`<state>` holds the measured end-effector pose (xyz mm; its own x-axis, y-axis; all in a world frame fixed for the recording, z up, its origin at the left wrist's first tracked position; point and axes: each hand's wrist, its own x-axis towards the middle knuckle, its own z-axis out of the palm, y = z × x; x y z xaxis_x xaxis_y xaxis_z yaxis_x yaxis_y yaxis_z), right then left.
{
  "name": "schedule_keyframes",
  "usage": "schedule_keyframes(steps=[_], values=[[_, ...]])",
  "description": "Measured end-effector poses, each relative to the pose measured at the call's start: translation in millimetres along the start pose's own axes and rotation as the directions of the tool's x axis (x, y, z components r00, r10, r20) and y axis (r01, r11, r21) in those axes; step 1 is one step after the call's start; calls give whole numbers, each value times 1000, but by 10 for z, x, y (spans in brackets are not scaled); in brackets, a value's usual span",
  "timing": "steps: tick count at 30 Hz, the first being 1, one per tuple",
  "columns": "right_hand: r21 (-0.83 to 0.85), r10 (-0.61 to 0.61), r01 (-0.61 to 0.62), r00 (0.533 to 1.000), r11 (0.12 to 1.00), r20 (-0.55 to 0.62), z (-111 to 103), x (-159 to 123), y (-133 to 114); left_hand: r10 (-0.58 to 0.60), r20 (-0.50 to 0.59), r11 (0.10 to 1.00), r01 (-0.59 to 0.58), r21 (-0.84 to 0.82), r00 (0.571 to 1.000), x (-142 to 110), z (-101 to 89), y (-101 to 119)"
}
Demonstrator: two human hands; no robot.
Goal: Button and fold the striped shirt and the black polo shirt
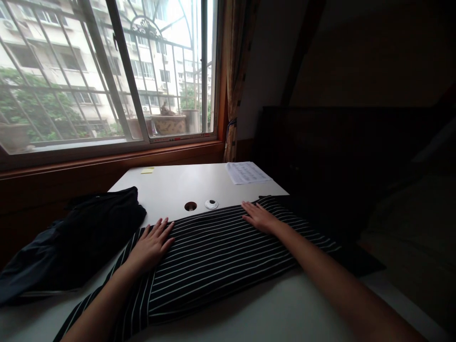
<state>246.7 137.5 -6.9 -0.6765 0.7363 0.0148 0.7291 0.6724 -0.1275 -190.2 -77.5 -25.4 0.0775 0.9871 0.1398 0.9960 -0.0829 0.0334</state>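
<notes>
A black garment with white stripes [213,256] lies spread across the white table [178,180]. Its kind I cannot tell for sure; a striped part like a sleeve runs down along the left side. My left hand [151,247] rests flat on the garment's upper left corner, fingers spread. Toward the upper right, my right hand [260,217] lies on the cloth, palm down with fingers stretched out. Neither hand grips anything. The garment's right end fades into shadow.
Dark clothes [89,237] are heaped at the table's left. Behind the garment are a round cable hole [190,206] and a white ring-shaped cap [211,204]. Printed sheets [247,173] and a yellow sticky note [147,170] lie farther back, below a barred window [160,71].
</notes>
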Motion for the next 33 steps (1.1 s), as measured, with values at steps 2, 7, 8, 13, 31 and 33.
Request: schedule_keyframes(steps=[2, 7, 8, 13, 31, 33], values=[[-44, 116, -116, 993, 992, -12, -61, -132, 354, 3, 3, 1000, -3, 0, 1000, -1, -6, 4], [-39, 335, -337, 940, 941, -58, -210, -419, 897, -1, 12, 1000, 1, 13, 1000, 0, -8, 7], [-35, 366, -369, 928, 929, -67, -233, -456, 925, -1, 13, 1000, 1, 16, 1000, 2, -5, 4], [-11, 253, -260, 949, 966, -188, -276, -597, 620, 1, 15, 1000, -2, 19, 1000, 4, 19, -20], [-59, 343, -348, 936, 936, -79, 98, -1666, 1273, 22, 11, 1000, -22, 21, 1000, -1, 50, -62], [-67, 342, -348, 936, 935, -86, 111, -1656, 1249, 14, 18, 1000, -14, 2, 1000, 6, 34, -81]])
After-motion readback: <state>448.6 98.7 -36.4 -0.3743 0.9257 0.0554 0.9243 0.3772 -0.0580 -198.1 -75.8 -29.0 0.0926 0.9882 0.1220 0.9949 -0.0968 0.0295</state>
